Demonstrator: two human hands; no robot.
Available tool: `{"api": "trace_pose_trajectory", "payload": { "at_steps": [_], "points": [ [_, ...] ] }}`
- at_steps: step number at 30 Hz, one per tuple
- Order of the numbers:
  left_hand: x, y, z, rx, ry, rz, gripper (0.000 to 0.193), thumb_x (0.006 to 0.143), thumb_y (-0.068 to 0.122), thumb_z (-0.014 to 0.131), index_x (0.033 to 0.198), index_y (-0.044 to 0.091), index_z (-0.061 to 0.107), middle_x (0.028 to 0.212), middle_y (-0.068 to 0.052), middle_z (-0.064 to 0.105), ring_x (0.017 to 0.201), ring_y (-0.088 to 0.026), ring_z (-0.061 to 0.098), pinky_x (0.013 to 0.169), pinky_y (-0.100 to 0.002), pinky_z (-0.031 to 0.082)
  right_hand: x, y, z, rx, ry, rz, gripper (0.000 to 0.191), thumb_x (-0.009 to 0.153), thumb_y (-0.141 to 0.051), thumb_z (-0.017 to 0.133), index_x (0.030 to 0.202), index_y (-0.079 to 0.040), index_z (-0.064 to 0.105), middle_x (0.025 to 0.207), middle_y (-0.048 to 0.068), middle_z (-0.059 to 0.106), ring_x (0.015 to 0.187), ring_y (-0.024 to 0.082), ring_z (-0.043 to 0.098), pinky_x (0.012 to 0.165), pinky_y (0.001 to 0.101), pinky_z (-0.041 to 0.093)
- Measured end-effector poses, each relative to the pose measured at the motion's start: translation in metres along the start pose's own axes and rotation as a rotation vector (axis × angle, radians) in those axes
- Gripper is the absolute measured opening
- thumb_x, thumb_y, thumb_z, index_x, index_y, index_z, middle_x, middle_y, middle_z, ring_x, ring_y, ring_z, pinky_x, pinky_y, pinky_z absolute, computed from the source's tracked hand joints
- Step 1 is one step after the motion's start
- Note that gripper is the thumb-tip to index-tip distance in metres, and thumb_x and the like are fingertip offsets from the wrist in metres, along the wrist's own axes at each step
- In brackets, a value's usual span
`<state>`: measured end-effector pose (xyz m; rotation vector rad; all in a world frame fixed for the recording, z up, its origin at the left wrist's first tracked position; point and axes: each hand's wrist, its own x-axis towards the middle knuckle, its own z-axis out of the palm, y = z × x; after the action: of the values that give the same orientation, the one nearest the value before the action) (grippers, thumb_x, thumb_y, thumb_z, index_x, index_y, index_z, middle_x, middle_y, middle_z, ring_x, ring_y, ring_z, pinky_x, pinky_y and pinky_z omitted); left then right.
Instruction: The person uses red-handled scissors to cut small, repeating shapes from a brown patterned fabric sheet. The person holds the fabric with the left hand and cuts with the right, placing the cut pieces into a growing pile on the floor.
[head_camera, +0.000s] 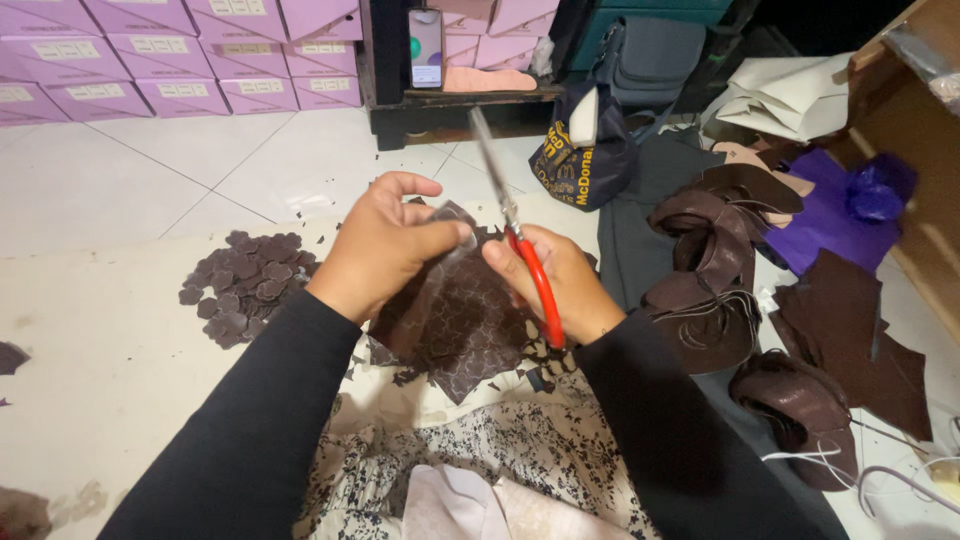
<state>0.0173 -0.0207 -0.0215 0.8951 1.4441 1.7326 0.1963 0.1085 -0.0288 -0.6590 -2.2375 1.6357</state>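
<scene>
My left hand (378, 245) pinches the top edge of a dark brown patterned leather sheet (455, 325) that hangs over my lap. In my right hand (562, 285) are red-handled scissors (520, 245), blades pointing up and away, close to the sheet's top edge beside my left fingers. Both arms wear black sleeves. To the left on the pale floor mat lies a pile of small cut brown leather pieces (245, 285). Small offcuts (540, 365) are scattered under the sheet on a black-and-white patterned cloth (480, 450).
Rolled brown leather strips (715, 270) and larger leather sheets (850, 330) lie at the right, with purple material (835, 205) and a wooden frame (910, 120). Stacked lilac boxes (180, 55) line the back wall. A dark bag (585, 160) and a phone (426, 47) stand behind.
</scene>
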Motion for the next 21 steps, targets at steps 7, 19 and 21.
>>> {"api": "trace_pose_trajectory", "payload": {
  "at_steps": [7,19,21],
  "points": [
    [-0.011,-0.007,0.013,0.387,-0.204,0.067,0.088,0.072,0.015,0.087,0.142,0.001,0.037,0.089,-0.005,0.07,0.079,-0.011,0.067,0.072,-0.024,0.055,0.009,0.004,0.009,0.282,-0.011,-0.082,0.022,0.092,-0.016,0.075,0.098,-0.008,0.055,0.082,-0.001,0.063,0.069,0.007,0.061,0.059,0.0225,0.049],
    [-0.007,-0.011,0.007,0.843,0.206,-0.051,0.053,0.086,0.041,0.086,0.106,-0.003,0.065,0.091,-0.012,0.066,0.08,-0.024,0.063,0.073,-0.035,0.052,0.03,0.014,0.002,0.668,0.203,-0.083,0.017,0.089,0.003,0.067,0.097,-0.005,0.054,0.094,0.005,0.063,0.08,0.015,0.07,0.072,0.0322,0.061],
    [-0.005,-0.014,0.011,0.659,0.059,-0.144,0.048,0.092,0.048,0.076,0.101,0.0,0.072,0.091,-0.009,0.072,0.083,-0.019,0.065,0.076,-0.031,0.053,0.033,0.016,0.0,0.763,0.222,-0.148,0.019,0.09,0.005,0.067,0.099,-0.005,0.055,0.099,0.005,0.062,0.086,0.016,0.069,0.079,0.0347,0.063]
  ]
}}
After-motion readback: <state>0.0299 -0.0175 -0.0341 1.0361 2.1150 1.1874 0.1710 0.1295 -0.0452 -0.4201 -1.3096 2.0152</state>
